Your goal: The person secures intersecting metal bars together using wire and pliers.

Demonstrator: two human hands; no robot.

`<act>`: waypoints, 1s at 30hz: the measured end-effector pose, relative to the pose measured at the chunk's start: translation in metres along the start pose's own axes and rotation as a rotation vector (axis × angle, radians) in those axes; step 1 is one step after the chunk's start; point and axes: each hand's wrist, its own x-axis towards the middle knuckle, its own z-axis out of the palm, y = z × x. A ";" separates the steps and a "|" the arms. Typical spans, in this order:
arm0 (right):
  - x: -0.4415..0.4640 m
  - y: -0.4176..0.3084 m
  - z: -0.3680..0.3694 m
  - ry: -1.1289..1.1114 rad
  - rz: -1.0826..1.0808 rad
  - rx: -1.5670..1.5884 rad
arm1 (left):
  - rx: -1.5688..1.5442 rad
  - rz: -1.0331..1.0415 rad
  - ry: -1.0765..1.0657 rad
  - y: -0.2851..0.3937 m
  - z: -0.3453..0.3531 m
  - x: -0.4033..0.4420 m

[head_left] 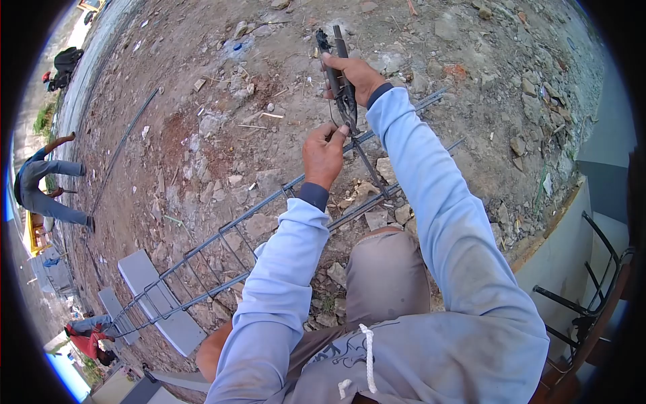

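Observation:
My right hand (360,77) is closed around the dark handles of a pair of pincers (346,97), whose jaws point down at a steel bar. Thumb and fingers of my left hand (324,156) pinch together right beside the jaws, on what looks like thin tie wire. Both hands are over the far long bar of a rebar cage (232,226), where a crosswise stirrup (369,165) meets it. The exact wire joint is partly hidden by my fingertips and the jaws.
Pale blocks (161,303) support the cage at the lower left, where a person in red (87,342) bends near its end. Another person (50,182) stands farther left. A loose bar (124,145) lies on the stony ground. A black-framed chair (592,289) is at right.

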 end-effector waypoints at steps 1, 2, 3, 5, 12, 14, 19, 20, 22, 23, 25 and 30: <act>-0.002 -0.002 0.004 -0.004 0.007 -0.009 | 0.015 -0.014 -0.009 -0.001 0.000 0.000; -0.004 -0.003 0.007 -0.007 0.014 -0.021 | 0.027 -0.027 -0.018 -0.003 0.000 0.000; -0.004 -0.002 0.010 0.036 0.004 -0.051 | 0.037 -0.041 -0.027 -0.004 0.001 0.000; -0.002 0.001 0.016 0.120 -0.020 -0.112 | -0.015 -0.048 -0.025 -0.004 0.004 -0.001; 0.010 0.015 0.033 0.417 -0.181 -0.830 | -0.255 -0.248 -0.106 0.039 0.013 0.019; 0.007 0.013 0.041 0.434 -0.157 -0.901 | -0.215 -0.187 -0.066 0.018 0.019 0.033; -0.026 -0.015 0.071 0.311 -0.151 -1.181 | -1.431 -0.209 -0.088 -0.016 0.039 0.064; -0.029 -0.016 0.075 0.334 -0.208 -1.252 | -1.494 -0.214 -0.147 -0.011 0.039 0.066; -0.031 -0.018 0.077 0.399 -0.337 -1.359 | -1.274 -0.199 -0.061 -0.001 0.038 0.072; -0.032 -0.022 0.074 0.327 -0.297 -1.288 | -1.158 -0.189 -0.017 0.002 0.035 0.075; -0.029 -0.039 0.061 0.180 -0.221 -1.135 | -0.722 -0.344 0.041 0.029 0.024 0.066; -0.011 -0.056 0.026 -0.348 -0.102 -0.177 | -0.789 -0.312 -0.530 0.025 0.005 0.066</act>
